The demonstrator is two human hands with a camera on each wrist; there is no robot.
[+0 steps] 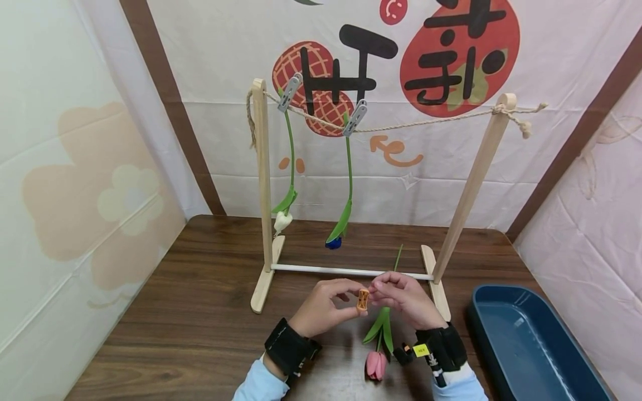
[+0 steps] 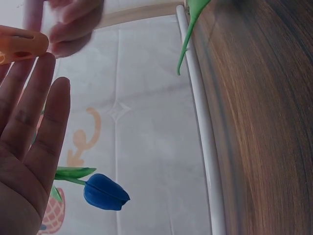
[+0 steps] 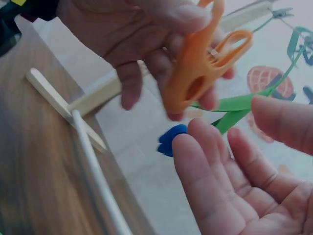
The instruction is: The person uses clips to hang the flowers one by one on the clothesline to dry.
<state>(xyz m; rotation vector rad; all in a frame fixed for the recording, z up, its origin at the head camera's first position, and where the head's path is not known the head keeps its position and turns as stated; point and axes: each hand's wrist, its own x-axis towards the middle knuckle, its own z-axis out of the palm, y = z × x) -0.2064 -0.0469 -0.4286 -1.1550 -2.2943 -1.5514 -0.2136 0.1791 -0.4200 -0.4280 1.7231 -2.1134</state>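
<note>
My left hand (image 1: pixel 326 307) pinches an orange clothespin (image 3: pixel 193 81) between thumb and fingers, over the middle of the table. Close to its right is my right hand (image 1: pixel 411 303), fingers relaxed and holding nothing; the right wrist view has a gap between these fingertips and the clothespin. Below the right hand a pink tulip (image 1: pixel 376 365) lies on the table, bloom toward me, its stem partly hidden by that hand. Behind the hands, a white flower (image 1: pixel 283 221) and a blue tulip (image 1: pixel 333 243) hang bloom down from a rope (image 1: pixel 426 123), each in a grey clothespin (image 1: pixel 355 118).
The rope is strung between two wooden posts (image 1: pixel 476 184) on flat feet, joined low down by a white bar (image 1: pixel 331 270). At the right stands a deep blue tray (image 1: pixel 531 345). A printed cloth (image 1: pixel 230 150) backs the brown table (image 1: pixel 200 317).
</note>
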